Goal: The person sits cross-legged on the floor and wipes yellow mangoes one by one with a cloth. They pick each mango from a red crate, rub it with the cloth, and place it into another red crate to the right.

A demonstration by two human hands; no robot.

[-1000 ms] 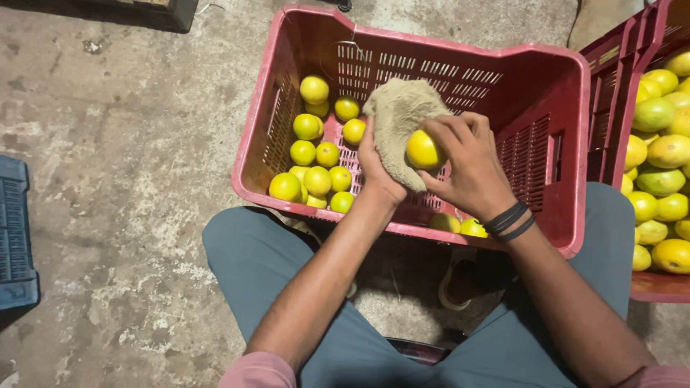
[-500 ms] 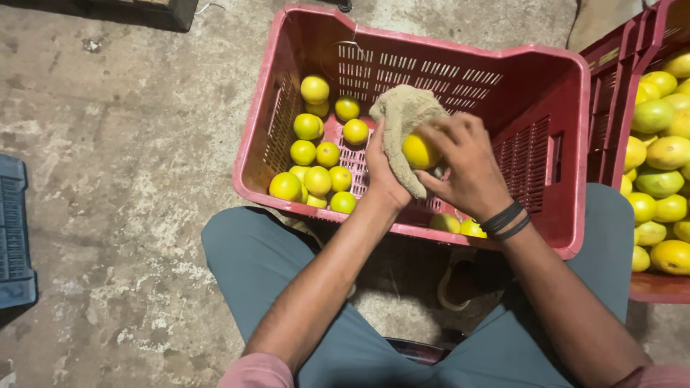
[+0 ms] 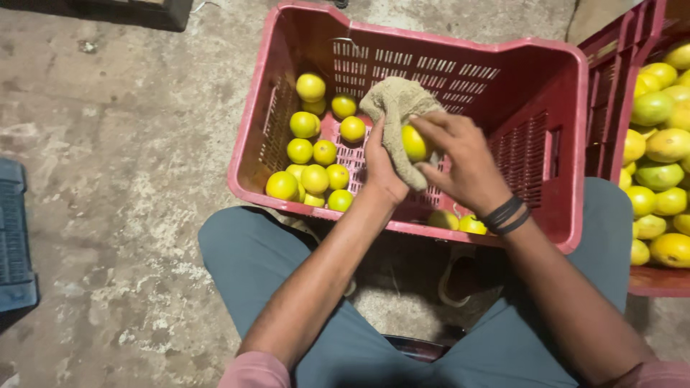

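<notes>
My left hand (image 3: 381, 169) holds a beige cloth (image 3: 397, 104) draped over its fingers, cupped under a yellow citrus fruit (image 3: 415, 142). My right hand (image 3: 460, 158), with dark bands on the wrist, grips that same fruit against the cloth from the right. Both hands hover over a red plastic crate (image 3: 553, 86) between my knees. Several yellow fruits (image 3: 313, 154) lie on the crate's floor at its left side, and two more (image 3: 460, 221) sit near the front wall.
A second red crate (image 3: 607, 93) full of yellow-green fruit (image 3: 658, 144) stands at the right. A blue crate (image 3: 14, 244) sits at the left edge on the rough concrete floor (image 3: 129, 165). A sandal (image 3: 460, 276) shows between my legs.
The fruit has turned slightly inside the cloth and my right hand's fingers have shifted over it. The crates have stayed put.
</notes>
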